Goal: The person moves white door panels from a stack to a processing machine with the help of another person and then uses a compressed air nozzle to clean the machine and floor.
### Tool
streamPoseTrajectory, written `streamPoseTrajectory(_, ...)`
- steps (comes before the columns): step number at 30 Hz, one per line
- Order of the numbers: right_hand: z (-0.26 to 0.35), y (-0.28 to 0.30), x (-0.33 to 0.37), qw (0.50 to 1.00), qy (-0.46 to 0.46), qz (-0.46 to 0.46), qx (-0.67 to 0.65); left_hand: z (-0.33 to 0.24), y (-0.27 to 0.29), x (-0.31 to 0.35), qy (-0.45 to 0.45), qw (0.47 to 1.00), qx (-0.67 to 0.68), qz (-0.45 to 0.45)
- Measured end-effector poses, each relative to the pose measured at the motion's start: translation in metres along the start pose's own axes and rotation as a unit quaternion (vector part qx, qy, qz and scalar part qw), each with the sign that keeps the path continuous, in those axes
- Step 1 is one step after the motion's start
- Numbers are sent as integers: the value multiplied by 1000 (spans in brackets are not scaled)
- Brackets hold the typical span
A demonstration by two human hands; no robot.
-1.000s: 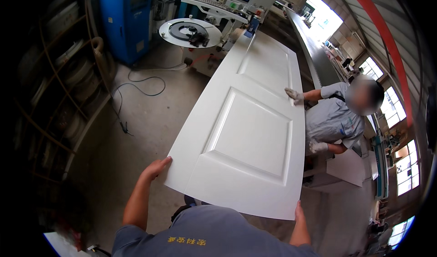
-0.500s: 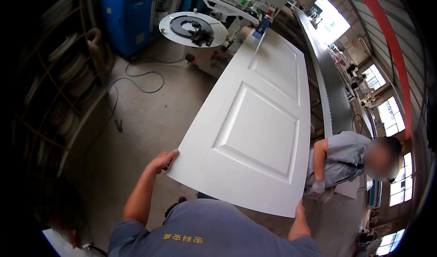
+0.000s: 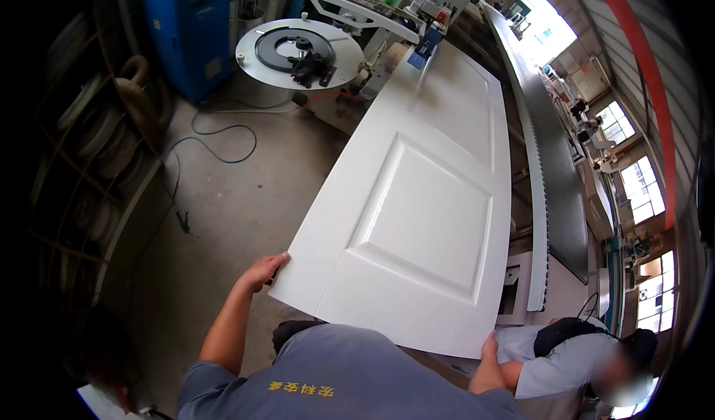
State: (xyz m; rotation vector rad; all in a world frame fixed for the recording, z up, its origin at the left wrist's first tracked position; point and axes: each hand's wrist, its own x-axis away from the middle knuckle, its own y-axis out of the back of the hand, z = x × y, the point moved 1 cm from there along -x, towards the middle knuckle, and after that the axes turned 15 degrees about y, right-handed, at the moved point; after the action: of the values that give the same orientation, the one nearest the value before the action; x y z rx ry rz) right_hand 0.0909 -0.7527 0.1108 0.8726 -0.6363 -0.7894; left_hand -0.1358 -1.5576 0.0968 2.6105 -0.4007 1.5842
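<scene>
A large white door panel (image 3: pixel 424 204) with raised rectangular mouldings stretches away from my body toward the machine at the top. My left hand (image 3: pixel 265 269) grips its near left corner, thumb on the top face and fingers curled under the edge. At the near right corner, my right hand (image 3: pixel 489 347) is closed on the edge, its fingers partly hidden. The far end of the panel lies under a blue part (image 3: pixel 426 42) of the machine.
At upper left stand a round white reel table (image 3: pixel 253 59) and a blue cabinet (image 3: pixel 190 40). A cable (image 3: pixel 249 148) loops over the floor. A conveyor (image 3: pixel 547 159) runs along the right. Close to my right arm, a co-worker in grey (image 3: pixel 562 353) bends over. Shelving (image 3: pixel 82 167) lines the left.
The co-worker has moved from beside the panel's right edge down toward my right arm. My view has shifted slightly; both hands keep hold of the panel's corners.
</scene>
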Motion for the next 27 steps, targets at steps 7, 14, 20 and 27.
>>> streamPoseTrajectory(7,47,-15,-51,1000,20,-11,-21,-28,-9,-47,-86,983,140,79)
streamPoseTrajectory(14,95,-31,-101,998,47,14,41,-61,-20,-62,-87,950,251,167)
streamPoseTrajectory(20,129,-44,-150,998,41,-25,30,-95,-22,-98,-152,924,254,244)
streamPoseTrajectory(27,168,-58,-215,997,19,-31,66,-144,-23,-148,-159,898,264,313)
